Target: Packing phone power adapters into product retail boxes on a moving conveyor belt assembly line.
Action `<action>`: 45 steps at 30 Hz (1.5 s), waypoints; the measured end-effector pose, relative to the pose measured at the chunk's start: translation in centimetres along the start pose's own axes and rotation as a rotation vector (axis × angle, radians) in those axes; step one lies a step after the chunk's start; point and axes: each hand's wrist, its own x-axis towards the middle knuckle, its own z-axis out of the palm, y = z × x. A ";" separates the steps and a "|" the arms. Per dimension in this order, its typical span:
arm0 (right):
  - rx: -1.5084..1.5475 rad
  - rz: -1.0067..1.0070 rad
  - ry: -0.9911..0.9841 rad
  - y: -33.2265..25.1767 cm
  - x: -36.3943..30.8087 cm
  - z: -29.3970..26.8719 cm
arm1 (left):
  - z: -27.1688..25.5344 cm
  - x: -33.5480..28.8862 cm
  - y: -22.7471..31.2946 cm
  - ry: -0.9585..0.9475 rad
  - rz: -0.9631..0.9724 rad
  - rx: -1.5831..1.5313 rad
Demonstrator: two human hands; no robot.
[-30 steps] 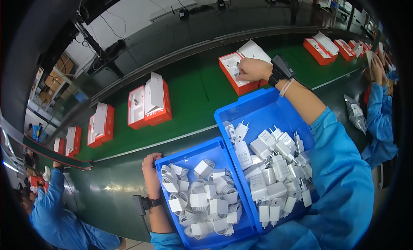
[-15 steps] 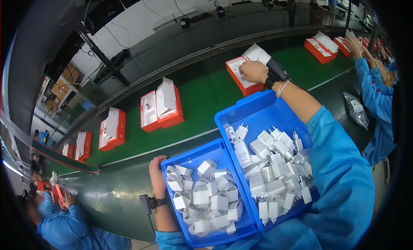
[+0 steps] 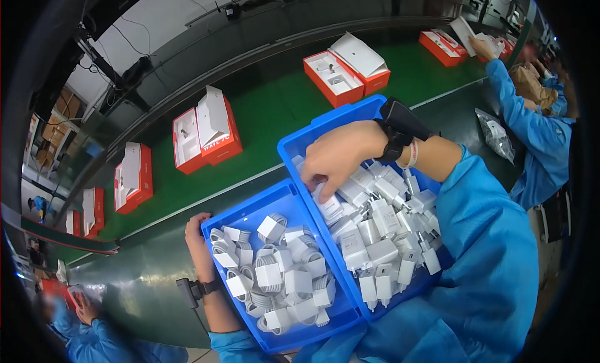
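Right hand (image 3: 340, 154): withdrawn from open red box (image 3: 331, 79) on green belt (image 3: 275, 125), now in right blue bin (image 3: 294, 147), fingers closing on white charger (image 3: 328, 203). Left hand (image 3: 199, 238): gripping rim of cable bin (image 3: 215, 222).

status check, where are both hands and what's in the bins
Right hand down in right blue bin, fingers on white chargers. Left hand gripping rim of left blue bin of coiled white cables. Nothing blocking either hand.
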 end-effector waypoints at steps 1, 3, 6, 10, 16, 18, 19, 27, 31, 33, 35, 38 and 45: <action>0.004 -0.002 0.000 0.0 -0.1 0.1 | 0.1 0.0 0.1 0.001 0.002 0.004; 0.017 -0.024 -0.005 0.2 -0.5 0.0 | 0.0 -0.1 -0.1 0.004 0.002 0.010; 0.032 -0.044 -0.020 0.8 -0.6 0.4 | -0.1 -0.2 0.5 0.002 -0.004 0.020; 0.115 0.029 -0.099 0.8 -0.4 1.1 | -0.1 -0.3 0.4 -0.001 -0.001 0.028; 0.094 0.019 -0.017 1.8 -0.2 0.6 | -0.1 -0.2 0.8 0.000 0.004 0.042; 0.113 -0.003 0.026 2.2 -0.2 0.4 | -0.2 -0.2 0.9 -0.007 -0.015 0.054; 0.115 0.053 0.104 2.3 -0.1 0.3 | -0.2 -0.2 0.8 -0.009 -0.017 0.055; -0.006 0.032 0.440 3.3 0.3 1.4 | -0.2 -0.2 0.7 0.002 0.016 0.043; -0.195 0.143 0.331 2.1 0.7 1.7 | -0.2 -0.2 0.7 -0.002 0.009 0.042; -0.235 0.166 0.326 2.0 1.1 2.0 | -0.2 -0.1 0.4 0.001 0.015 0.040; -0.243 0.158 0.305 1.8 0.9 1.7 | -0.2 -0.2 0.5 -0.002 0.010 0.037; -0.198 0.089 0.317 2.5 0.4 1.7 | -0.1 -0.1 0.8 -0.009 0.009 0.042; 0.402 -0.103 0.444 2.6 -0.1 0.2 | -0.1 -0.1 0.1 -0.005 0.015 0.050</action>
